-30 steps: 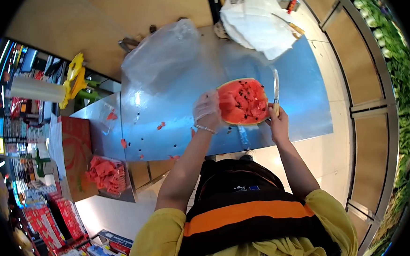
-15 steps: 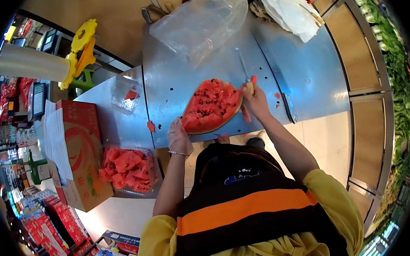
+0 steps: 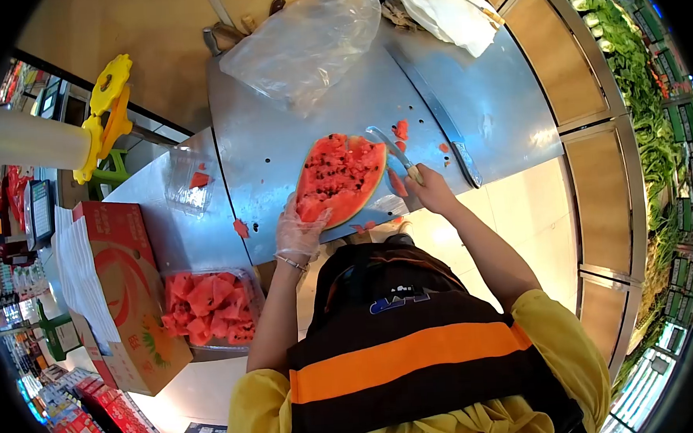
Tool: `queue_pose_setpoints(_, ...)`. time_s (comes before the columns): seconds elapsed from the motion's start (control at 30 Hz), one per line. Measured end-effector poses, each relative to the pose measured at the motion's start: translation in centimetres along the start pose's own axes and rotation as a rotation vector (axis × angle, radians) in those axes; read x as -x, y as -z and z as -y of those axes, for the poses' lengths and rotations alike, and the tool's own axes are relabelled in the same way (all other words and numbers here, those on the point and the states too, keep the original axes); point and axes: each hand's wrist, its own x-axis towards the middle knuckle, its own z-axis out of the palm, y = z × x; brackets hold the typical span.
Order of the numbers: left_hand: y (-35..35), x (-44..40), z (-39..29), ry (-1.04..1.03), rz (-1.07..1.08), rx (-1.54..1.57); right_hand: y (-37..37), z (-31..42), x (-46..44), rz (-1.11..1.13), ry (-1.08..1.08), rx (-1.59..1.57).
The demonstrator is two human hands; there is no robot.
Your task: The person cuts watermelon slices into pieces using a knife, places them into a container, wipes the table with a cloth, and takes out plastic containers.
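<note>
The desk (image 3: 254, 139) is open between the plastic bag (image 3: 304, 48), far edge, and the watermelon piece (image 3: 342, 177), near front edge, underside hidden. Left hand (image 3: 300, 229): gloved fingers clamped on its rim. Right hand (image 3: 434, 189): fingers clamped on small knife (image 3: 396, 150), handle partly covered.

The cut watermelon (image 3: 343, 181) is set further left on the table than a second ago and is turned more upright than half a second ago. Its lower left is now covered on the flesh side by the gloved fingers of the left hand (image 3: 300, 229). The right hand (image 3: 430, 189) is drawn clear of the rind. The knife (image 3: 386, 144), earlier pointed away, is angled towards the watermelon's upper right edge. Red scraps (image 3: 401, 129) are uncovered beyond it.
</note>
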Motion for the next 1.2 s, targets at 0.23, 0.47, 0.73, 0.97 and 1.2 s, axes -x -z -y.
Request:
queue_pose_setpoints(0.23, -0.2, -0.3, 1.2, 0.028, 0.021, 0.032, 0.0, -0.7, -0.7, 0.072, 0.021, 0.080)
queue_pose_setpoints(0.47, 0.7, -0.7, -1.6, 0.041, 0.047, -0.285, -0.7, -3.5, -0.5, 0.191, -0.004, -0.098)
queue_pose_setpoints(0.73, 2.0, -1.7, -3.7, 0.081, 0.196, -0.146, 0.3, -3.8, 0.6, 0.262, -0.035, -0.158)
queue_pose_setpoints(0.97, 2.4, -2.4, -1.9, 0.038, 0.242, -0.212, 0.1, -4.1, 0.8, 0.357, -0.063, -0.128)
queue_pose_setpoints(1.2, 1.7, -2.0, 1.4, 0.057, 0.193, -0.103, -3.5, -2.9, 2.9, 0.216, -0.173, -0.196)
